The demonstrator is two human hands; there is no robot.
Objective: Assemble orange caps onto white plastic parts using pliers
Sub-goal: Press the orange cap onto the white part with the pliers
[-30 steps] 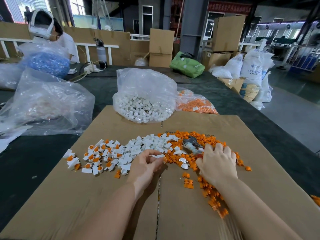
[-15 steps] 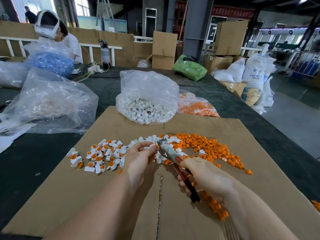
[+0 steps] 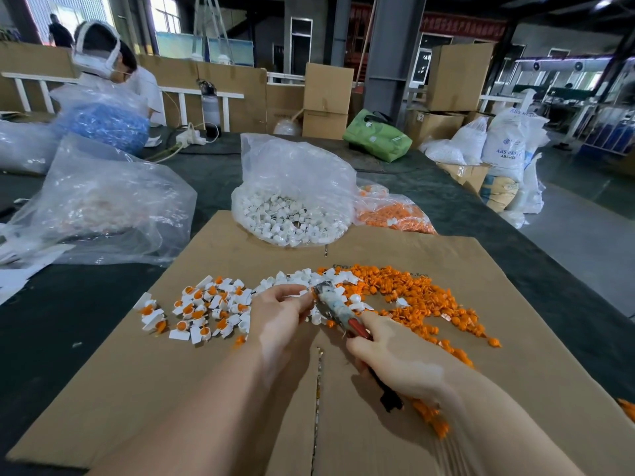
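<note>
My right hand (image 3: pixel 395 359) grips the red handles of the pliers (image 3: pixel 335 307), whose taped jaws point up and left. My left hand (image 3: pixel 278 314) pinches a small white plastic part (image 3: pixel 298 294) right at the jaw tips. Loose orange caps (image 3: pixel 412 297) spread to the right on the cardboard sheet (image 3: pixel 192 383). Bare white parts (image 3: pixel 302 278) lie just beyond my hands. Finished white parts with orange caps (image 3: pixel 202 310) form a pile on the left.
A clear bag of white parts (image 3: pixel 292 214) and a bag of orange caps (image 3: pixel 391 214) stand at the cardboard's far edge. Large plastic bags (image 3: pixel 103 204) lie on the dark table at left. A person (image 3: pixel 103 63) works at the far left.
My right hand picked the pliers up from the orange pile and brought their jaws to the white part held by my left hand. The camera has tilted slightly.
</note>
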